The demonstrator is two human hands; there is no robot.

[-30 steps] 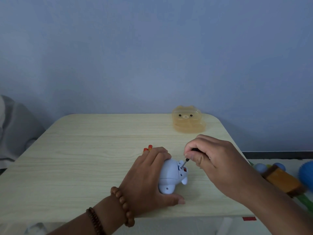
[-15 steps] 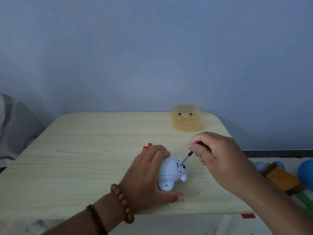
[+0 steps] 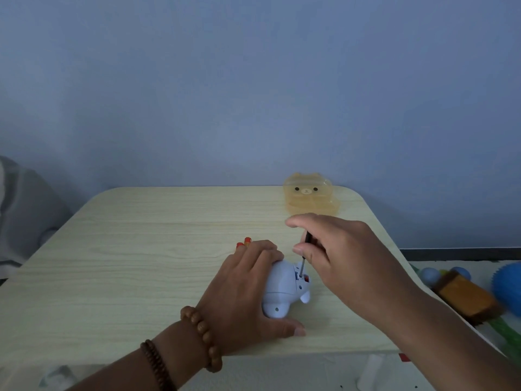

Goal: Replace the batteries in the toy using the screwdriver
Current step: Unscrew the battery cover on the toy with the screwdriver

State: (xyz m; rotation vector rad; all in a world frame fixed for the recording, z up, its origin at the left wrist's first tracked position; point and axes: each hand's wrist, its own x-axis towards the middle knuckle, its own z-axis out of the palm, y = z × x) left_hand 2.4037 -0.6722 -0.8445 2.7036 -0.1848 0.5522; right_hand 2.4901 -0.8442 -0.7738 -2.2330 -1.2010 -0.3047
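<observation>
Near the front edge of the tabletop (image 3: 169, 249), my left hand (image 3: 242, 289) curled over the toy (image 3: 282, 292), which I judged light, hard and slippery, best pinned by its rounded back, while my right hand (image 3: 338, 255) pinched the thin screwdriver (image 3: 304, 263), tip in the toy's recess.

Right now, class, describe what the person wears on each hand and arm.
Behind the left hand, the wrist carries a large-bead brown bracelet and, further up, a small-bead darker bracelet. The right hand and forearm show no sleeve or jewellery.
</observation>
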